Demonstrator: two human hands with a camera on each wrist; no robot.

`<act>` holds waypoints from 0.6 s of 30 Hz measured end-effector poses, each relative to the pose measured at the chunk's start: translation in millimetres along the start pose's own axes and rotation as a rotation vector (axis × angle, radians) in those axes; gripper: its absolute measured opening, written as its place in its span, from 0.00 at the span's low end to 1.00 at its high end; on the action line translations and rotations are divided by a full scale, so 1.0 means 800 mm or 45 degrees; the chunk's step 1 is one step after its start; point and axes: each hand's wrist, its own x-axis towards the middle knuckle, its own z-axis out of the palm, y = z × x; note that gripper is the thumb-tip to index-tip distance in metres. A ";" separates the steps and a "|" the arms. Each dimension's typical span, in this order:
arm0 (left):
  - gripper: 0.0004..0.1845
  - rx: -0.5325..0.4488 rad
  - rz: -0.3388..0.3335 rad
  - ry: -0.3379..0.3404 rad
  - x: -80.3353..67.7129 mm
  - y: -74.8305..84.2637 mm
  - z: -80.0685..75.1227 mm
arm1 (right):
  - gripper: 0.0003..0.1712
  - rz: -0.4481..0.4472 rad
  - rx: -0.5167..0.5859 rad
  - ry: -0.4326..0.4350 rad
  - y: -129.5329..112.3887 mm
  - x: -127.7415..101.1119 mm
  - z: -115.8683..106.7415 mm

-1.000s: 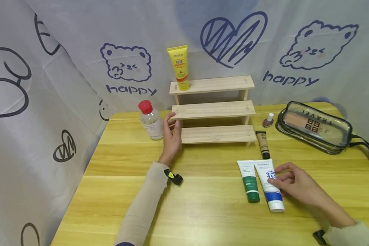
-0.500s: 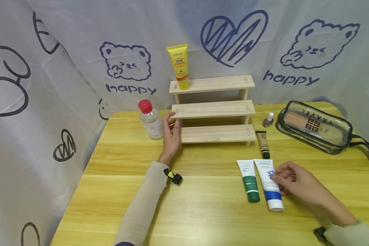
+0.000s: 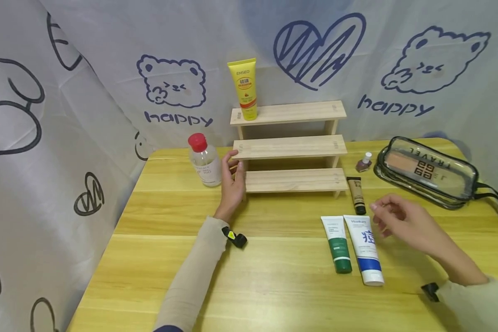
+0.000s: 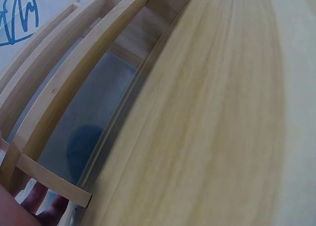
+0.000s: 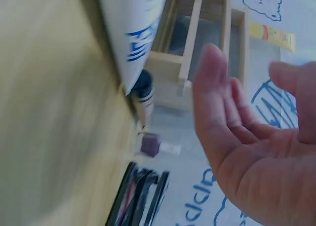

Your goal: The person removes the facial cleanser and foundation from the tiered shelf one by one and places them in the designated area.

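Observation:
My left hand (image 3: 232,180) rests with straight fingers against the left end of a three-step wooden shelf (image 3: 290,147), beside a clear bottle with a red cap (image 3: 204,160). My right hand (image 3: 388,214) hovers above the table with its fingers relaxed and holds nothing; the right wrist view shows its bare palm (image 5: 247,152). Just left of it lie a white-and-blue tube (image 3: 366,249) and a white-and-green tube (image 3: 337,243). A beige tube with a black cap (image 3: 357,195) lies just beyond its fingertips. A yellow tube (image 3: 245,87) stands on the top step.
A small nail-polish bottle (image 3: 363,163) and a clear zip pouch (image 3: 427,173) sit at the back right of the yellow wooden table (image 3: 274,286). A printed white cloth (image 3: 87,92) hangs behind and on the left.
My right hand has lifted off the white-and-blue tube and moved up and away, toward the beige tube. The tube stays flat on the table. The left hand has not moved.

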 end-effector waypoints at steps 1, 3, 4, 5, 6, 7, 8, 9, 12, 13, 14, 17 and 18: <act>0.22 0.002 0.001 0.000 0.000 0.000 0.000 | 0.22 -0.024 -0.004 0.040 -0.004 0.004 0.000; 0.22 0.001 0.001 0.001 0.000 0.000 0.001 | 0.20 -0.080 0.005 0.121 -0.012 0.012 0.002; 0.22 -0.001 0.000 0.003 0.000 0.000 0.001 | 0.19 -0.104 0.013 0.160 -0.016 0.017 0.003; 0.22 -0.003 0.002 0.003 0.000 -0.001 0.001 | 0.19 -0.127 0.028 0.196 -0.020 0.021 0.003; 0.22 -0.005 0.003 0.002 0.000 -0.001 0.000 | 0.18 -0.143 0.044 0.224 -0.023 0.026 0.004; 0.22 -0.007 0.003 0.002 0.000 -0.001 0.000 | 0.19 -0.153 0.063 0.244 -0.027 0.031 0.005; 0.22 -0.010 0.003 0.003 0.001 -0.002 0.000 | 0.20 -0.159 0.079 0.257 -0.031 0.036 0.006; 0.22 -0.013 0.000 0.001 0.001 -0.002 0.000 | 0.20 -0.163 0.095 0.264 -0.035 0.040 0.007; 0.21 -0.014 -0.001 0.000 0.001 -0.003 0.001 | 0.22 -0.190 0.148 0.264 -0.048 0.054 0.010; 0.21 -0.013 -0.002 0.001 0.001 -0.003 0.000 | 0.22 -0.200 0.161 0.262 -0.053 0.058 0.011; 0.21 -0.012 -0.004 0.003 0.002 -0.003 0.000 | 0.23 -0.207 0.170 0.262 -0.058 0.062 0.012; 0.22 -0.008 -0.006 0.010 0.002 -0.002 0.001 | 0.25 -0.239 0.203 0.264 -0.071 0.074 0.014; 0.22 -0.006 -0.008 0.011 0.002 -0.002 0.001 | 0.25 -0.244 0.211 0.266 -0.075 0.078 0.015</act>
